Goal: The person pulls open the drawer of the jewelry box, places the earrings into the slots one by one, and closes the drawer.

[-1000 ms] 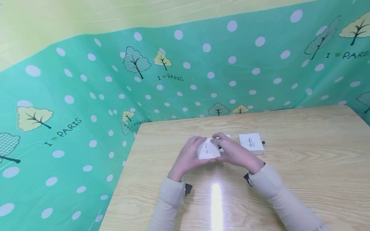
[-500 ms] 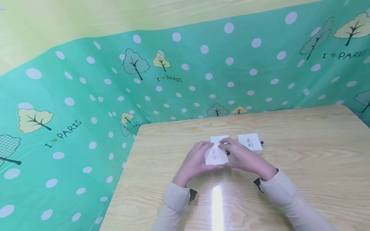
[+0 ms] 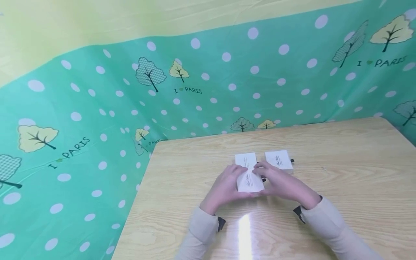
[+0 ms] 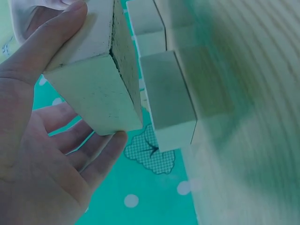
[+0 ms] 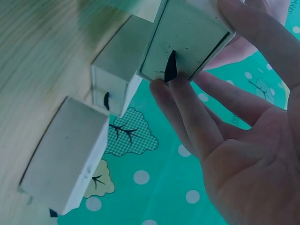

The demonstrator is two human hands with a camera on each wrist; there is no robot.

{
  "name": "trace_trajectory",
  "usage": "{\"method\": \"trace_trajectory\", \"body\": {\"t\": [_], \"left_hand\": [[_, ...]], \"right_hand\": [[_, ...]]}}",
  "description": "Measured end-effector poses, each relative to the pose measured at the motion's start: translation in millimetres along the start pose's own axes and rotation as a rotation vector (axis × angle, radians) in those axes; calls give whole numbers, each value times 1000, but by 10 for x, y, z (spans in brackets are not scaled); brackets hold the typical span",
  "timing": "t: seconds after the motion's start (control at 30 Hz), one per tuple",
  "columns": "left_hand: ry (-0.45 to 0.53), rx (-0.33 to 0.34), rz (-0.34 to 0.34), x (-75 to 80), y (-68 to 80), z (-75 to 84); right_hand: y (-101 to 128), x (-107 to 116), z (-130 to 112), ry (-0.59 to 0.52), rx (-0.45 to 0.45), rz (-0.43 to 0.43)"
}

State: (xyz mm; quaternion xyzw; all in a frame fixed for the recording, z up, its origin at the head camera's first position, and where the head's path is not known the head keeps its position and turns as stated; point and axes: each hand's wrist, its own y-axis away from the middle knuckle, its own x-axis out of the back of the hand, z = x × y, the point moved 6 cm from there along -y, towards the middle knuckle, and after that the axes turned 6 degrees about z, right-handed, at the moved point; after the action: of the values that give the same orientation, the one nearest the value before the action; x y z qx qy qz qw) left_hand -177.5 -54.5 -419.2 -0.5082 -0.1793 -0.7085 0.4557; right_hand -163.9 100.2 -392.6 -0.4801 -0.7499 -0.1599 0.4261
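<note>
Both hands hold one small white box (image 3: 249, 182) just above the wooden table (image 3: 341, 173). My left hand (image 3: 227, 186) grips its left side, thumb on top and fingers beneath, as the left wrist view shows on the box (image 4: 93, 79). My right hand (image 3: 282, 184) pinches the other end. In the right wrist view its fingertips (image 5: 161, 89) touch a black pull tab (image 5: 171, 65) on the box's end face (image 5: 187, 37).
Two more white boxes lie on the table just behind the hands, one at left (image 3: 246, 160) and one at right (image 3: 278, 160), each with a small black tab. A green polka-dot cloth (image 3: 97, 126) hangs around the table's far and left edges.
Both hands have drawn the held box toward me and a little right. The left box behind them, mostly covered before, now shows fully.
</note>
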Motion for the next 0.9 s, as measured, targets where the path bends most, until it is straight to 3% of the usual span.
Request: {"method": "trace_trajectory", "body": {"t": [0.9], "left_hand": [[-15,2,-102,-344,-28,107]], "right_hand": [[172,-80,281,-35,-25,-42]]}}
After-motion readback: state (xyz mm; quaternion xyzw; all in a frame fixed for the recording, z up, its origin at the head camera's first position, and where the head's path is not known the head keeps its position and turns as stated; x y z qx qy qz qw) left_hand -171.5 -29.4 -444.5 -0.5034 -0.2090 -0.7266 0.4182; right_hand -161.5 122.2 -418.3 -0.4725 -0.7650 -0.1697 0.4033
